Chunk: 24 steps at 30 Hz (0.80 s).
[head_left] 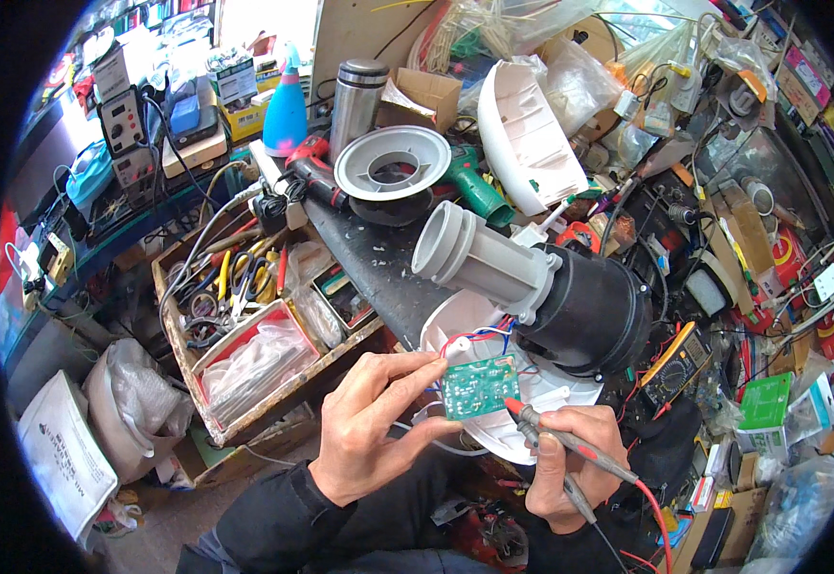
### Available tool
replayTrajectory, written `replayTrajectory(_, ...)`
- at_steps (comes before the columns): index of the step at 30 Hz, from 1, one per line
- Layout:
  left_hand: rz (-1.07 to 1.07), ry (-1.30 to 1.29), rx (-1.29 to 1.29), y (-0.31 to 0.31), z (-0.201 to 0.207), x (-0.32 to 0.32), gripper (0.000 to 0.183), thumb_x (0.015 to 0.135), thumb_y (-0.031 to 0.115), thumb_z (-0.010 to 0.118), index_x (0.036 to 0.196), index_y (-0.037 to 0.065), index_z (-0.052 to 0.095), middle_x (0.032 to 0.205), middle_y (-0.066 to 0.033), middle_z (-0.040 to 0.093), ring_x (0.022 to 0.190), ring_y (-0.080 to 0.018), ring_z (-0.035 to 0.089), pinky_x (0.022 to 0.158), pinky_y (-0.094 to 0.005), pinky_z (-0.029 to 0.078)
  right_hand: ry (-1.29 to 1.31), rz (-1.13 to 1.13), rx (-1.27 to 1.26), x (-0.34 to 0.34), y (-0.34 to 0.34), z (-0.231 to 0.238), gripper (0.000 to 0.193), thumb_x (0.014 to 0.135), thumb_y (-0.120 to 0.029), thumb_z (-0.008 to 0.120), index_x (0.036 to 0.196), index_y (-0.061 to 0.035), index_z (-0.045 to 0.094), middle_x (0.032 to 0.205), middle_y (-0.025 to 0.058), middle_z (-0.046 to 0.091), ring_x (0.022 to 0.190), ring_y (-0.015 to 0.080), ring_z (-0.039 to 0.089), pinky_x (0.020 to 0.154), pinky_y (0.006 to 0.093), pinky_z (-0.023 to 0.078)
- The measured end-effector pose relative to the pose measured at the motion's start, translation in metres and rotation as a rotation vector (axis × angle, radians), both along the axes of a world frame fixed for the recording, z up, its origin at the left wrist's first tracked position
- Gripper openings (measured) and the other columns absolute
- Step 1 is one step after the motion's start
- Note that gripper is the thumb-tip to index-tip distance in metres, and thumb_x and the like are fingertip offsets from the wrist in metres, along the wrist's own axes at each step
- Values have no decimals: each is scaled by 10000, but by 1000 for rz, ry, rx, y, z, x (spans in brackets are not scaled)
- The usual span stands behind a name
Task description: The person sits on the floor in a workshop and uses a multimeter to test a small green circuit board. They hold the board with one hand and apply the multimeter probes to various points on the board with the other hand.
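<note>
Slightly apart, left fingers [421,376] on PCB [480,387]

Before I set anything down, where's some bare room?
A strip of bench lies bare between the tool drawer and gray tube, in front of the gray ring. Some floor shows right of the white sack. The right is crowded with bags and a meter; the drawer is packed.

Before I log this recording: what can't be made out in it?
Head view:
Circuit board: its underside faces away, hidden by the board itself.
Test probes: grips partly covered by the right hand.
Multimeter: display too small to read.
Red lead: cut off by the lower picture edge.
</note>
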<state>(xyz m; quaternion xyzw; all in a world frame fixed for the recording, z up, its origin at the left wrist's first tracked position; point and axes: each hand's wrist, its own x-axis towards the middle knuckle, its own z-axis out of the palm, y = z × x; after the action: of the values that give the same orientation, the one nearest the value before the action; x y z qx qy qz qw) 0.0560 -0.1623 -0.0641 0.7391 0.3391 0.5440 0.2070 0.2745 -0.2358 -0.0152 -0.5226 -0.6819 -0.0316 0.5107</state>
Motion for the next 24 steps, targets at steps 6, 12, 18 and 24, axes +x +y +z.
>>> replayTrajectory(6, -15, 9, -7, 1, -1, 0, 662, 743, 197, 1016, 1334, 4, 787, 1253, -174, 776, 1080, -308, 760, 892, -387, 619, -69, 20, -9, 2, 1, 2, 182, 1013, -191, 798, 1074, -27, 746, 929, 131, 750, 742, 250, 757, 648, 337, 594)
replayTrajectory(12, -18, 26, 11, 1, 1, -2, 646, 759, 193, 1014, 1334, 3, 788, 1257, -176, 774, 1066, -294, 762, 869, -366, 632, -121, 71, -7, 6, 2, 0, 226, 1065, -193, 744, 1100, 26, 698, 937, 150, 685, 685, 177, 706, 595, 283, 550)
replayTrajectory(18, -18, 23, -3, 1, 1, -1, 649, 758, 195, 1014, 1336, 5, 788, 1257, -172, 774, 1062, -289, 759, 859, -361, 630, -135, 71, -3, 5, 3, 2, 211, 1055, -180, 747, 1095, 22, 702, 933, 153, 701, 700, 190, 717, 610, 298, 556)
replayTrajectory(24, -14, 27, 17, 1, 1, -1, 635, 774, 229, 1003, 1332, 10, 790, 1252, -177, 770, 1085, -323, 756, 913, -405, 616, -137, 43, 21, 0, 4, 8, 124, 966, -110, 777, 1015, 2, 760, 881, 149, 759, 776, 295, 752, 725, 367, 597)
